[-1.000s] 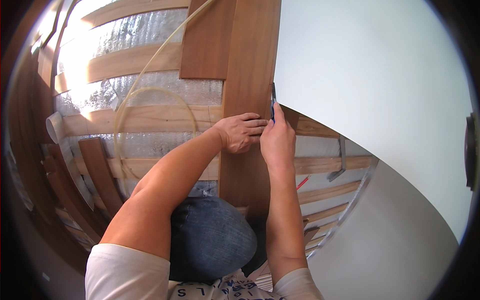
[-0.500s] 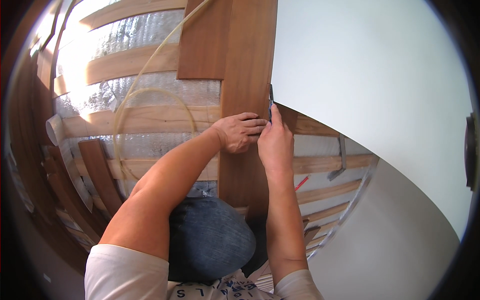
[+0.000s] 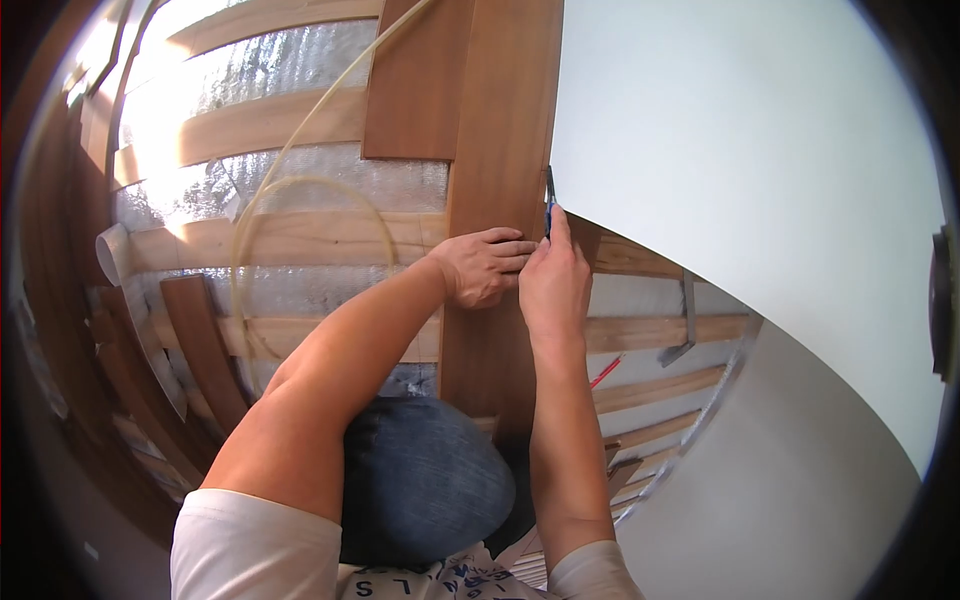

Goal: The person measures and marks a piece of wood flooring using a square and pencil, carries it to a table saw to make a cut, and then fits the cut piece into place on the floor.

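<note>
1. Right hand [image 3: 553,285] is closed around a small dark-handled blade tool [image 3: 549,200], whose tip points up along the seam where the brown wooden board [image 3: 500,150] meets the white panel [image 3: 740,170].
2. Left hand [image 3: 485,265] lies flat on the board just beside the right hand, fingers stretched toward it and touching it; it grips nothing.
3. That upright board runs from the top of the view down behind the person's knee in blue denim [image 3: 425,480].
4. A second, shorter brown board [image 3: 410,85] sits against its left side near the top.
5. Pale wooden slats [image 3: 270,240] cross silver foil insulation [image 3: 270,170] behind.
6. A thin yellowish hose [image 3: 245,215] loops over the slats, well left of the hands.
</note>
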Available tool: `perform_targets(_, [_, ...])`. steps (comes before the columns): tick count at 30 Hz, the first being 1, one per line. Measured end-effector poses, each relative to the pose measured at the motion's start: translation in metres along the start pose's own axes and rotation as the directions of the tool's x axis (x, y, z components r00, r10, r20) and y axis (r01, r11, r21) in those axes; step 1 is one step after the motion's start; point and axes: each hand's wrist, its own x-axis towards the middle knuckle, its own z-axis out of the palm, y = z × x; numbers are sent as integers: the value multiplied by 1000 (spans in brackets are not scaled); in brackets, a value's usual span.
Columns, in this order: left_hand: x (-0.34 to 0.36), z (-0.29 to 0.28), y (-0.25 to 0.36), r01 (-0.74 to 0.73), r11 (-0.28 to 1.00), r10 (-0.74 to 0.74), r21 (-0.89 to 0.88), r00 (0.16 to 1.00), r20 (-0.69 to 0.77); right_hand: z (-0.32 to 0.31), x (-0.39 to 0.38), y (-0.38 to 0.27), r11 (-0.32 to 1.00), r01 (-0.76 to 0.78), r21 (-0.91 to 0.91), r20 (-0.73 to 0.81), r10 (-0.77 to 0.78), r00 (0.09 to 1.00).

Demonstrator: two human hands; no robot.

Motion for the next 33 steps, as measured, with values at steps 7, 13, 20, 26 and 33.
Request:
perform_targets(7, [-1,3,-1,8,1000,-7,-21,1000,24,2,3,3,1000,16,9,17,-16,1000])
perform_targets(13, [0,1,-2,8,1000,-8,-5,999,33,-2,4,0,1000,-1,-19,55,2,998])
perform_targets(20, [0,2,1,39,998,-43,41,992,119,5,0,9,1000,23,0,29,-23,999])
perform_targets(26, [-1,2,1,24,1000,-25,16,999,21,16,-7,16,999,38,-11,-7,-38,999])
perform_targets(33, [-1,0,2,17,1000,-18,11,998,53,9,-1,17,994,37,-99,96,-28,995])
